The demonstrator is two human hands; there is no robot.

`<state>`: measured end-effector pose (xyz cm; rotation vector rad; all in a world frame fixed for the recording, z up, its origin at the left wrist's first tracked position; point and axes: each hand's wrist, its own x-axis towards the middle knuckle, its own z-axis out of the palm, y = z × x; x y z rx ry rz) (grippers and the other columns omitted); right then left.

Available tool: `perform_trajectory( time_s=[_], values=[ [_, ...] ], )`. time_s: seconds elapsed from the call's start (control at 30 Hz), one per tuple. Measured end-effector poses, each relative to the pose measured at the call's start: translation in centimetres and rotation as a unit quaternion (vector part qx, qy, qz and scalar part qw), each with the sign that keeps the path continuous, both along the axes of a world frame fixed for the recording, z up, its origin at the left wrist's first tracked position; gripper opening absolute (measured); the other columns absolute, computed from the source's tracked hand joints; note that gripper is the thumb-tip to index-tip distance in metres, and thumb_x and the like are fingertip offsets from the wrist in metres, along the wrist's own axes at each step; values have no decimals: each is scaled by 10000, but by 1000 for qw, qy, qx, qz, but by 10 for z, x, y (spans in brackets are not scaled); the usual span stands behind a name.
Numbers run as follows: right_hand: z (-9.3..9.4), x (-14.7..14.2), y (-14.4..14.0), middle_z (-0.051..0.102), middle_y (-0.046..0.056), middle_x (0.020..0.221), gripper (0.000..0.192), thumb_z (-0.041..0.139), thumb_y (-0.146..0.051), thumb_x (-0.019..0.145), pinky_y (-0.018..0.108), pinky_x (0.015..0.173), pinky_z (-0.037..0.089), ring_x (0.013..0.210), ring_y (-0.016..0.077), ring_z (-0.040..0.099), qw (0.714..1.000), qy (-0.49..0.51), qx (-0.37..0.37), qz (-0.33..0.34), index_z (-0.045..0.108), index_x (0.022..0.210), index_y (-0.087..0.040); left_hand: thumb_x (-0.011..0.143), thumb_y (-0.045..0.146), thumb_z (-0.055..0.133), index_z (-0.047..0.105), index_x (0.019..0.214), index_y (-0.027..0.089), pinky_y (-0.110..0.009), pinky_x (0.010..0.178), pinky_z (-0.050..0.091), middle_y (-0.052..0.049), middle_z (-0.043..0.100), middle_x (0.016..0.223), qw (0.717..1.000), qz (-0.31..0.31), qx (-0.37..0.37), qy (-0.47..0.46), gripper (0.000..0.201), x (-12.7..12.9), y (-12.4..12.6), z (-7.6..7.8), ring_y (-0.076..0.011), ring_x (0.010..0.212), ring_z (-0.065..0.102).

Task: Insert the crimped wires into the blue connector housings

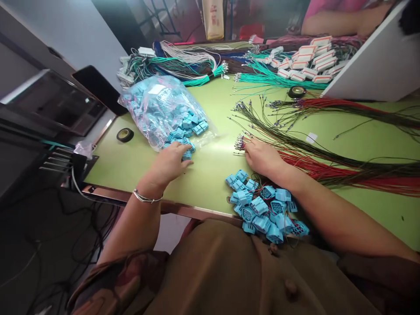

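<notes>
My left hand (172, 162) reaches over loose blue connectors (187, 127) at the mouth of a clear plastic bag (154, 103). Its thumb is spread away from the fingers, whose tips are partly hidden among the connectors. On the right, my right hand (262, 155) is closed over the terminal ends of a bundle of red and dark wires (302, 162); the metal tips show just left of the knuckles. Closer to my body, below the right forearm, lies a pile of blue connectors (259, 205) with thin wires among them.
Black tape rolls lie left (125, 135) and back right (296, 92). Dark and red wires (354, 109) stretch rightward. Teal wire bundles (269, 79) and white connectors (308, 59) line the back. A white panel (370, 65) stands right; another person's arm (341, 22) is beyond.
</notes>
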<state>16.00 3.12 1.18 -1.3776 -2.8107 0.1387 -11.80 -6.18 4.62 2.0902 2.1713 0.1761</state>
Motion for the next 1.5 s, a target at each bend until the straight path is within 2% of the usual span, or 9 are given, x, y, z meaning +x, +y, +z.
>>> perform_trajectory(
  time_s=[0.27, 0.5, 0.6, 0.73, 0.87, 0.97, 1.1, 1.23, 1.5],
  values=[
    [-16, 10, 5, 705, 82, 828, 161, 519, -158, 846, 287, 697, 430, 739, 184, 610, 970, 228, -73, -40, 670, 892, -132, 814, 320, 557, 657, 1232, 169, -377, 803, 494, -102, 629, 948, 998, -45, 37, -10, 455, 3, -3, -25, -266, 872, 620],
    [-31, 13, 9, 685, 12, 709, 157, 591, -221, 798, 240, 664, 423, 651, 114, 559, 877, 450, -158, -50, 725, 772, -143, 795, 338, 670, 712, 1064, 234, -364, 795, 536, -64, 633, 974, 969, -26, 182, -165, 291, 36, -3, 4, -193, 802, 617],
    [-28, 13, 8, 635, -2, 635, 167, 592, -255, 770, 235, 625, 402, 606, 103, 512, 855, 490, -155, -69, 695, 709, -139, 729, 316, 735, 676, 1045, 210, -299, 688, 563, -41, 640, 940, 925, -7, 152, -347, 339, 60, 22, 11, -172, 811, 641],
    [-22, 14, 4, 590, -13, 616, 159, 567, -272, 746, 236, 602, 391, 590, 97, 476, 832, 532, -135, -86, 634, 665, -153, 673, 284, 798, 619, 1064, 167, -241, 559, 538, -12, 659, 825, 787, 31, 47, -614, 445, 93, 57, -4, -117, 618, 648],
    [-18, 15, 3, 505, -35, 574, 156, 537, -285, 741, 234, 559, 358, 556, 89, 413, 811, 560, -135, -102, 580, 648, -168, 609, 205, 867, 662, 1067, 166, -242, 744, 566, 1, 690, 776, 658, 60, -10, -751, 503, 116, 65, -26, -104, 695, 673],
    [-17, 15, 3, 482, -40, 567, 163, 536, -292, 749, 232, 541, 332, 545, 84, 387, 815, 552, -142, -108, 584, 658, -166, 688, 292, 837, 699, 1030, 166, -279, 817, 570, -55, 738, 931, 601, 55, -53, -795, 390, 120, 61, -38, -145, 843, 700],
    [-19, 15, 1, 459, -46, 549, 157, 542, -280, 758, 231, 527, 313, 527, 80, 359, 832, 530, -136, -97, 594, 663, -168, 724, 279, 811, 713, 883, 167, -286, 809, 580, -42, 745, 894, 568, 79, -73, -816, 218, 116, 59, -45, -142, 835, 700],
    [-20, 16, -1, 467, -45, 551, 143, 545, -260, 763, 230, 535, 321, 525, 80, 366, 848, 510, -119, -81, 595, 662, -173, 743, 202, 788, 737, 982, 177, -236, 830, 570, -45, 755, 958, 542, 73, -90, -833, 245, 111, 61, -47, -124, 890, 701],
    [-22, 16, -1, 500, -40, 567, 146, 537, -248, 789, 234, 567, 349, 535, 89, 406, 867, 487, -76, -67, 621, 697, -171, 752, 169, 760, 758, 975, 165, -256, 928, 551, -70, 756, 1025, 543, 57, -103, -831, 222, 110, 60, -47, -140, 945, 705]
  ],
)
